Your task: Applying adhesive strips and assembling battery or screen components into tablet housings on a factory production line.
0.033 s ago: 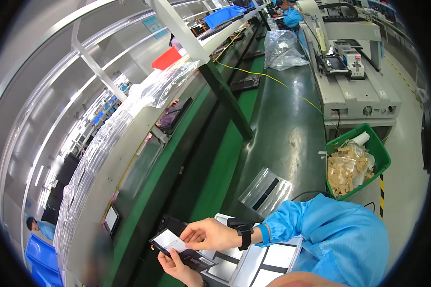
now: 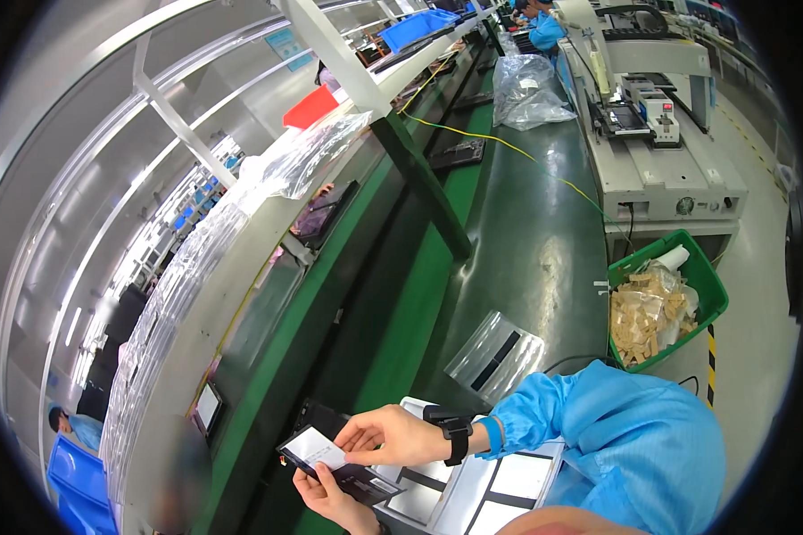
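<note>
My left hand (image 2: 337, 505) grips a flat black battery pack (image 2: 370, 484) by its near edge, thumb on top. The pack has a white face part and small coloured wires at its far left corner. Above it my right hand (image 2: 391, 435) is closed, thumb and forefinger pinched at the edge of the white part; whether a thin film lies between them I cannot tell. Just beyond the pack is a dark flat part (image 2: 319, 414), partly covered. Beneath my right forearm stands a white tray (image 2: 456, 493) with several similar black-and-white packs.
A clear plastic bag (image 2: 526, 355) with a black strip lies on the green bench (image 2: 544, 196). To the right are a green bin (image 2: 716, 299) of tan scraps and a white machine (image 2: 678, 183). A green post (image 2: 424, 192) rises beside the conveyor; a yellow-green wire (image 2: 509, 145) crosses the bench.
</note>
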